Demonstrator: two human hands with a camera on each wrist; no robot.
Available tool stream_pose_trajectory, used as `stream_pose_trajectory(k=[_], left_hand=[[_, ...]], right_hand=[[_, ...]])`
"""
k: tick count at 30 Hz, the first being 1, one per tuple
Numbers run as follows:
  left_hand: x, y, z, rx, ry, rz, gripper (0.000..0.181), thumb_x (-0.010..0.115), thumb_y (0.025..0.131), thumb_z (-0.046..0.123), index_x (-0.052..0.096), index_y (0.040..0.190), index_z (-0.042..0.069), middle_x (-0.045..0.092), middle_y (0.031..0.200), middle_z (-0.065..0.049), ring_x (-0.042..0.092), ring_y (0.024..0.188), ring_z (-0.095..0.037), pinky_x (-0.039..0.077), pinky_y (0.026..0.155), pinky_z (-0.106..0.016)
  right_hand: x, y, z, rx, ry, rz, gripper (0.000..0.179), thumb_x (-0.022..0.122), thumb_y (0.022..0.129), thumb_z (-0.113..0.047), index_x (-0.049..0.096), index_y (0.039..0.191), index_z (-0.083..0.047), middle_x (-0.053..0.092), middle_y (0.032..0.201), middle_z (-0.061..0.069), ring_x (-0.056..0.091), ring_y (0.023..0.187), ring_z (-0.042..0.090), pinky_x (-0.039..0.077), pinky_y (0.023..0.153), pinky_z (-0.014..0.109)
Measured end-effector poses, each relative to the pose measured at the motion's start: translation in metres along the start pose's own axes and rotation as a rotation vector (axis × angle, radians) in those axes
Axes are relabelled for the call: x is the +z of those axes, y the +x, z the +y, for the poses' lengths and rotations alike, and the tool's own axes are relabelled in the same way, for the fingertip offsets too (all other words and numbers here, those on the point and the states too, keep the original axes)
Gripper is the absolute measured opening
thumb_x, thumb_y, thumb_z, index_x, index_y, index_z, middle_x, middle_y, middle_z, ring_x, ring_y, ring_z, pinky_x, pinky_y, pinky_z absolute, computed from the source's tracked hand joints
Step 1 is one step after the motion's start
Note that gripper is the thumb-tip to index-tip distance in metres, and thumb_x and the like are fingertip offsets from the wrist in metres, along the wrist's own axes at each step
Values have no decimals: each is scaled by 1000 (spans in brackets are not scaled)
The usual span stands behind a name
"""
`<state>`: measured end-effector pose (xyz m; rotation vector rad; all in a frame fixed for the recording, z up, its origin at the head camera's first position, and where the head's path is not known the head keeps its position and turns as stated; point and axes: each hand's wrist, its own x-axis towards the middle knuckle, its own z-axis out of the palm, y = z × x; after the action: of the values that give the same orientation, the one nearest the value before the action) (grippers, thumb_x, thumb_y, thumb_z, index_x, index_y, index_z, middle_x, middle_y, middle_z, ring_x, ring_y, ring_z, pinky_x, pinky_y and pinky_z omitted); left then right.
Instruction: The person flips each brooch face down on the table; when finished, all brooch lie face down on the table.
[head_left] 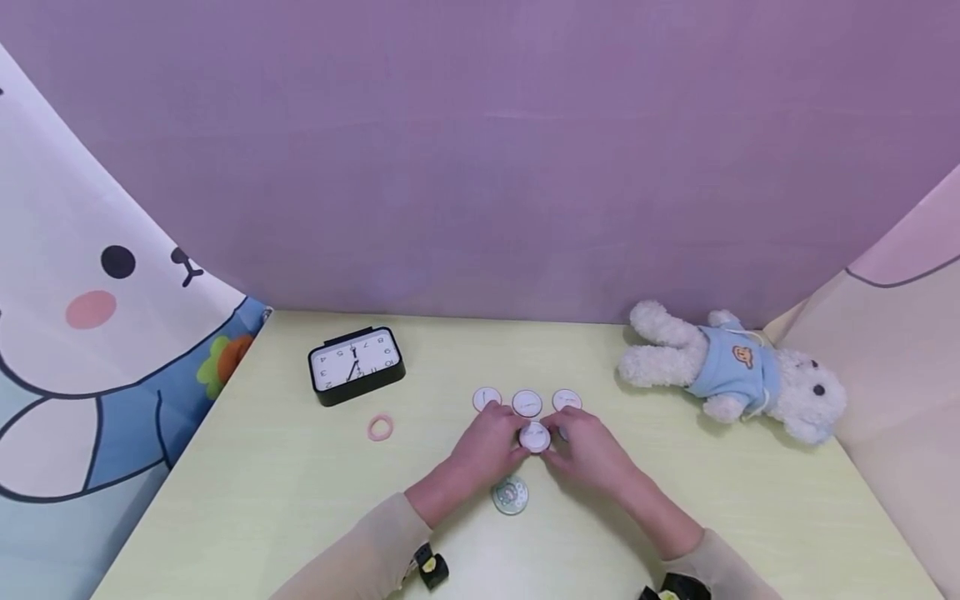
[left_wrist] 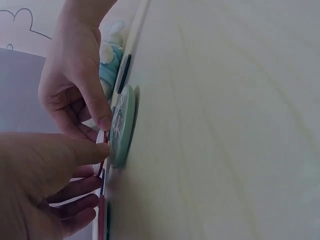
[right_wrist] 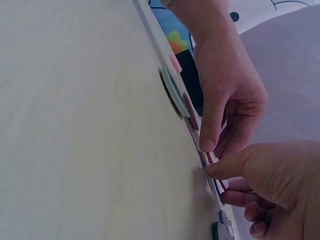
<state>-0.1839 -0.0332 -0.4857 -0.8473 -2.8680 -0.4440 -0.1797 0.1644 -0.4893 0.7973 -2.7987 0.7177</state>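
Note:
A round badge (head_left: 535,437), its pale face up and its rim red in the wrist views, is between both hands. My left hand (head_left: 489,448) pinches its left edge with thumb and fingers. From the right, my right hand (head_left: 592,454) grips the opposite edge the same way. Just beyond the hands lie a left badge (head_left: 487,397), a middle badge (head_left: 527,403) and a right badge (head_left: 567,398) in a row, white sides up. Another badge is mostly hidden under the right hand's fingers. Nearer the body lies a green patterned badge (head_left: 510,495), close to my left thumb.
A black-framed clock (head_left: 357,364) lies at the back left, with a pink ring (head_left: 380,427) in front of it. On the right, a white plush toy in a blue top (head_left: 738,367) lies on its back. A purple curtain (head_left: 480,167) hangs behind the table (head_left: 262,500).

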Motion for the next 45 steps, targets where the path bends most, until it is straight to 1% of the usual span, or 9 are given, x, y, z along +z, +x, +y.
stream_pose_trajectory(k=[7, 10, 15, 21, 26, 32, 37, 41, 45], left_hand=[[4, -3, -1, -5, 61, -6, 34, 85, 91, 34, 81, 117, 11, 81, 108, -3, 69, 99, -20, 57, 95, -32], [6, -3, -1, 5, 65, 2, 32, 84, 92, 34, 82, 116, 13, 80, 109, -2, 68, 99, -20, 57, 94, -33], [2, -3, -5, 14, 55, -23, 36, 83, 92, 35, 80, 121, 14, 79, 116, -3, 67, 103, -22, 58, 97, -35], [-10, -7, -19, -11, -12, -34, 44, 85, 90, 34, 77, 127, 12, 77, 117, -4, 68, 112, -23, 56, 107, -38], [-20, -16, -35, -30, -110, -24, 44, 86, 87, 30, 78, 124, 8, 77, 115, -6, 68, 112, -24, 58, 107, -39], [-26, -32, -53, -83, -210, -46, 46, 88, 85, 30, 78, 123, 5, 78, 112, -9, 69, 106, -26, 60, 101, -45], [-27, -44, -60, -110, -276, -54, 45, 92, 81, 24, 78, 120, 5, 79, 105, -6, 69, 98, -21, 60, 95, -44], [-27, -51, -60, -107, -266, -53, 42, 91, 82, 20, 79, 120, 7, 80, 106, -4, 67, 93, -16, 59, 89, -38], [-26, -55, -58, -118, -266, -44, 38, 90, 83, 17, 80, 118, 9, 79, 100, 0, 60, 85, -12, 55, 79, -29]], right_hand=[[2, -2, -1, 0, -25, -3, 27, 88, 83, -13, 79, 107, -5, 74, 93, 0, 67, 88, 15, 61, 83, 35], [1, -3, -3, 8, -26, -1, 27, 88, 83, -13, 79, 107, -4, 74, 93, 1, 67, 88, 16, 62, 83, 36], [-1, -4, -5, 9, -39, 2, 29, 89, 82, -12, 78, 107, -3, 70, 91, 1, 62, 85, 13, 61, 81, 33], [-4, -1, -6, -11, -40, 4, 32, 89, 81, -13, 77, 109, -4, 68, 92, 1, 61, 85, 13, 59, 79, 32], [-4, 3, -11, -6, -23, -28, 30, 87, 83, -12, 77, 110, -5, 74, 97, 2, 68, 90, 17, 62, 85, 35], [-2, 10, -19, -29, 4, -67, 27, 85, 86, -11, 77, 111, -8, 78, 106, 4, 73, 101, 21, 63, 91, 39], [3, 16, -26, -62, 23, -80, 26, 84, 87, -13, 78, 113, -9, 79, 109, 3, 73, 107, 22, 62, 95, 41], [9, 21, -33, -98, 14, -94, 27, 83, 87, -13, 78, 113, -9, 79, 108, 3, 72, 105, 23, 61, 95, 40], [17, 24, -41, -106, 2, -133, 30, 83, 88, -16, 78, 116, -11, 79, 109, 1, 71, 102, 21, 61, 94, 39]])
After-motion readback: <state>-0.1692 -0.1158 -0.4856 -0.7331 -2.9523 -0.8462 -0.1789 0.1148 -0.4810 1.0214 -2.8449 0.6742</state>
